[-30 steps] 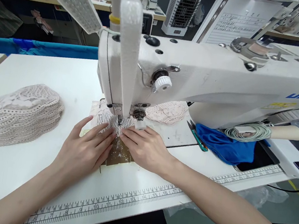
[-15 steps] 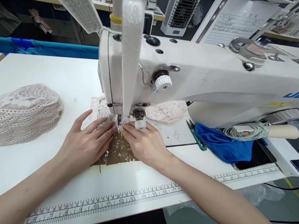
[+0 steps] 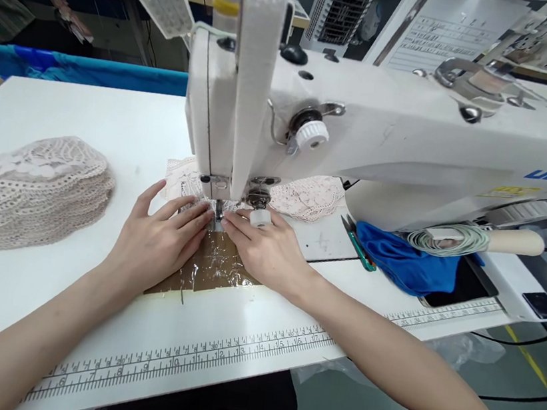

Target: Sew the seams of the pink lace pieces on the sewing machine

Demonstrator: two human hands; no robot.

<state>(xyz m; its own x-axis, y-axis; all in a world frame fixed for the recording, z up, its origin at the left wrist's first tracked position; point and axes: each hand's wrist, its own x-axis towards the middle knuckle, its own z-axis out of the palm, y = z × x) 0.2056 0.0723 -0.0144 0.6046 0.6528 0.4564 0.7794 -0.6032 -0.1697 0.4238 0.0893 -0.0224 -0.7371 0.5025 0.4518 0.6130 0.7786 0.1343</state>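
1. L hand [image 3: 160, 240]: palm down, open w/ fingers spread, tips on near edge of lace pc [image 3: 180, 180], no pinch
2. R hand [image 3: 270, 248]: open & flat too, fingers closer together, tips next to presser foot [image 3: 219, 210], lace contact hard to see tbh
3. Lace pc's back from worktop [image 3: 148, 121] front edge
4. Decent gap btwn L hand & lace stack [image 3: 36, 194] toward left edge; snips [image 3: 359, 246] + blue cloth [image 3: 405, 259] nearer right edge
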